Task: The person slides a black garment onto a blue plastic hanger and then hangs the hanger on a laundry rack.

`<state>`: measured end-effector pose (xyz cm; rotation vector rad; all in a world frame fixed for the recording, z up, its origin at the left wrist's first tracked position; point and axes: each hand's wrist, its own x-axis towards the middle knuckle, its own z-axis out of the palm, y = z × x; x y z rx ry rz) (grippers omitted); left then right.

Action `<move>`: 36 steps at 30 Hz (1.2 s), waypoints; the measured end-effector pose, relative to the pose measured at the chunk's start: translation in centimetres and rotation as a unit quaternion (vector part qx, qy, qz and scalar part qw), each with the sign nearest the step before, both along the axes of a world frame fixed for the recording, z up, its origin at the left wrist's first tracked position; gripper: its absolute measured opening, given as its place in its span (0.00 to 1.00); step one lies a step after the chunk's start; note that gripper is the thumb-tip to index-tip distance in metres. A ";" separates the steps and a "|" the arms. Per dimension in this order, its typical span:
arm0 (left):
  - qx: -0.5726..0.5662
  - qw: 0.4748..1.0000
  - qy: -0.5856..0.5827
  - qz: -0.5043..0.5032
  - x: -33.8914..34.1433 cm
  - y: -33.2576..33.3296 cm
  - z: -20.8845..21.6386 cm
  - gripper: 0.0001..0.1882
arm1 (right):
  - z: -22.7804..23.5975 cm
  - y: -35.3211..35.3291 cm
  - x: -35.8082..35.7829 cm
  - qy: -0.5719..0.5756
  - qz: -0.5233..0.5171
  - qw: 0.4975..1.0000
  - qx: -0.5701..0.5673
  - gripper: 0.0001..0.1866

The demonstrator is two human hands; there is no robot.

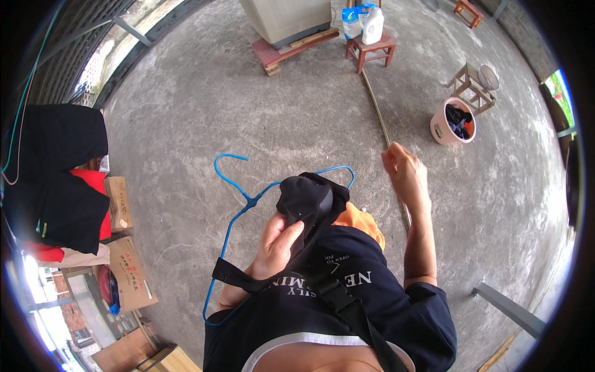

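Note:
Bunched black cloth (304, 201) is gripped in my left hand (280, 245), thumb on top; its folds hide what kind of garment it is. A blue clothes hanger (251, 202) lies along my left forearm, hook toward the far left. The cloth covers part of the hanger's right arm, whose bent end shows beyond it. My right hand (407, 175) is raised to the right, apart from cloth and hanger, with fingers curled closed and nothing visible in them. A black strap (238, 274) crosses my left wrist, and a buckle (339, 296) sits on my dark shirt.
Dark clothes (56, 167) hang at the left above cardboard boxes (133, 273). A pink bucket (441, 127) of dark clothes stands right, by a wooden stool (465, 87). Ahead, a red stool (375, 51) bears a white bottle (373, 26). A long pole (375, 105) lies on the concrete floor.

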<state>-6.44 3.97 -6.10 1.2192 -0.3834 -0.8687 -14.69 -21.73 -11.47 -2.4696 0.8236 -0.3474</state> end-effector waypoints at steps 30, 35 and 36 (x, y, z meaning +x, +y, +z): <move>-0.056 0.998 0.027 0.018 0.3 0.5 -0.1 0.22 | 4.2 9.1 1.4 -0.285 0.292 0.908 0.093 0.11; -0.023 1.000 -0.003 0.002 0.1 0.8 -0.6 0.22 | 3.6 9.3 2.5 -0.321 0.320 0.884 0.116 0.11; -0.015 1.000 -0.007 0.001 0.0 0.9 -0.7 0.22 | 3.9 9.4 2.9 -0.316 0.336 0.883 0.090 0.11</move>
